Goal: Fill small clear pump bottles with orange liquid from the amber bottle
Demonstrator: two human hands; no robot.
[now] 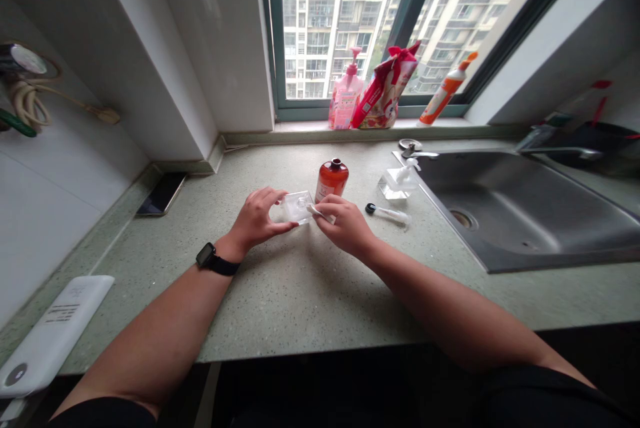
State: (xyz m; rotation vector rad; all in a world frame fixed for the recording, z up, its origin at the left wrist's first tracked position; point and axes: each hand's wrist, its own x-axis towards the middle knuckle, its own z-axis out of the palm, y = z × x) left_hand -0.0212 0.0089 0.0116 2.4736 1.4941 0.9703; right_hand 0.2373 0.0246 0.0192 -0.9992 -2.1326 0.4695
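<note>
My left hand (257,218) grips a clear square bottle (299,207) between thumb and fingers, its round mouth facing up toward me. In my right hand (345,225) a small white wad that looks like tissue (320,212) is pinched, close against the bottle's right side. Just behind my right hand stands an amber bottle (332,179) with a pale label and an uncapped neck. To the right, a pump head with a black collar and clear tube (387,214) lies on the counter. Beyond it is a clear square bottle with a white pump (400,181).
A steel sink (500,261) with a tap (565,150) takes up the right side. On the sill stand a pink pump bottle (345,100), a red pouch (385,91) and an orange bottle (443,95). A phone (161,195) and a white power bank (55,335) lie left.
</note>
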